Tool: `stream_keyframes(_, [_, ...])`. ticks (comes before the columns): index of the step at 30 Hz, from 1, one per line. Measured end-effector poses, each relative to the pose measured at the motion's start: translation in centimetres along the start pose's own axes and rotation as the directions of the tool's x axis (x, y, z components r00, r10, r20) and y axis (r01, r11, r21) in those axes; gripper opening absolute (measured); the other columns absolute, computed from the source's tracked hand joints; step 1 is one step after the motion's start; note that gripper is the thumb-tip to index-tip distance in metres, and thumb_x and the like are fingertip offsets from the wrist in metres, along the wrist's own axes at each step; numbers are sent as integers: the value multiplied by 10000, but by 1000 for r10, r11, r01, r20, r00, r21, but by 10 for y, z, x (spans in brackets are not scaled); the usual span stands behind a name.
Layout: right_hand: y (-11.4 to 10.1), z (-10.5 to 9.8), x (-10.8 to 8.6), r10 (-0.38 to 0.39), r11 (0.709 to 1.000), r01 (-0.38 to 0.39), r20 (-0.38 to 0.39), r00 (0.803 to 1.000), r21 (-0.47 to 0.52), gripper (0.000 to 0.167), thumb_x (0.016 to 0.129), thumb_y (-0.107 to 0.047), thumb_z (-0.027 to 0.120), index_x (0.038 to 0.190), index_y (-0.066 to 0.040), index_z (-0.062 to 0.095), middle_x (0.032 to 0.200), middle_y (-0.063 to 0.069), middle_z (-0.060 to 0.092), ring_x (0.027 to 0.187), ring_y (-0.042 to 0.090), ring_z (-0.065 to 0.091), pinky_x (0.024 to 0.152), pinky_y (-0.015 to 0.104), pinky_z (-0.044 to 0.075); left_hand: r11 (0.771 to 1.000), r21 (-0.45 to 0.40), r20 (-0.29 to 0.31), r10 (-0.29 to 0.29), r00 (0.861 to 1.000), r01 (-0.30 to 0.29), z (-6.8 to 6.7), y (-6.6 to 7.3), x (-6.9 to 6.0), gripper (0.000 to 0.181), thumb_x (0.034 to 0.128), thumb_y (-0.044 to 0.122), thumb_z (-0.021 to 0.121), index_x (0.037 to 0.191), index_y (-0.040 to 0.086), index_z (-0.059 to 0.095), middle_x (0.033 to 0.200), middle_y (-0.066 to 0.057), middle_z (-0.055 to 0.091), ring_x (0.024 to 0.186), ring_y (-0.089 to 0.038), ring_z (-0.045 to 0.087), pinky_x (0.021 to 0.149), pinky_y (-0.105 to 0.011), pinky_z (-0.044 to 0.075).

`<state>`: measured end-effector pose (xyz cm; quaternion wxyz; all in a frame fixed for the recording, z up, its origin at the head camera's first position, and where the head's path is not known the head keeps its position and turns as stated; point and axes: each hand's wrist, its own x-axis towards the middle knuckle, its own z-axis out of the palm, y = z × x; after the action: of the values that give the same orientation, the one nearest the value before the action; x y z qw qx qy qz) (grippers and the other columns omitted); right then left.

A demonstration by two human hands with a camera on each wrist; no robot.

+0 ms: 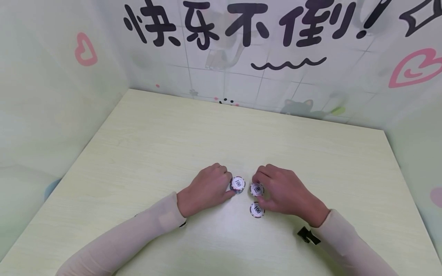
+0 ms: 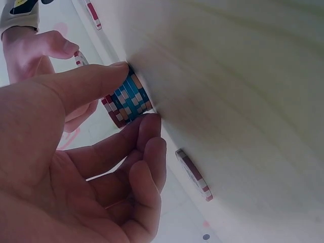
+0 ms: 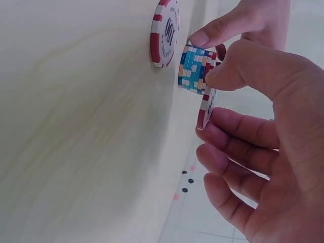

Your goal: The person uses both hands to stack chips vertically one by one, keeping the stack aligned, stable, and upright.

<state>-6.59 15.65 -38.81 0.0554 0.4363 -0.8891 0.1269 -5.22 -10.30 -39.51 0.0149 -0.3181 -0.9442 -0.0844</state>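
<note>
Near the middle of the table, my left hand point(image 1: 205, 189) holds a short stack of poker chips point(image 1: 238, 184) between thumb and fingers. In the left wrist view the stack point(image 2: 129, 101) shows blue chips below and red-and-white ones on top. Just right of it, my right hand point(image 1: 284, 189) pinches a single red-and-white poker chip point(image 1: 257, 189) marked 100. The right wrist view shows this chip point(image 3: 205, 109) raised off the table, tilted beside the stack point(image 3: 193, 68). A loose 100 chip point(image 1: 257, 210) lies flat just below the right thumb.
Another red-and-white chip point(image 2: 195, 176) lies on the table near the left fingers, hidden in the head view. The pale wooden table point(image 1: 165, 126) meets printed cloth walls point(image 1: 224, 84) at the back and sides. A black clip-like piece point(image 1: 308, 235) hangs at the right cuff.
</note>
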Motion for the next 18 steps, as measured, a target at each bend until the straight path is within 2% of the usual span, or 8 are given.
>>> stream_keyframes(7, [0,1,5,6,1000,-6,0,1000,-2,272,832,-261,848,1040,-122,742,1021,-21,693,848,141,612,621,286,531,1000,1,7,7,1000,-7,-1,0,0,387,930,402,902,879,44,764,781,-42,635,737,-209,578,654,-319,502])
stream_keyframes(18, [-2,3,13,-20,999,21,-39,999,25,286,848,-269,834,1083,-123,760,1070,-11,702,906,158,637,642,302,561,1000,-6,-20,26,999,-26,0,-1,-1,366,926,372,909,845,57,742,737,-19,581,701,-195,538,605,-292,453])
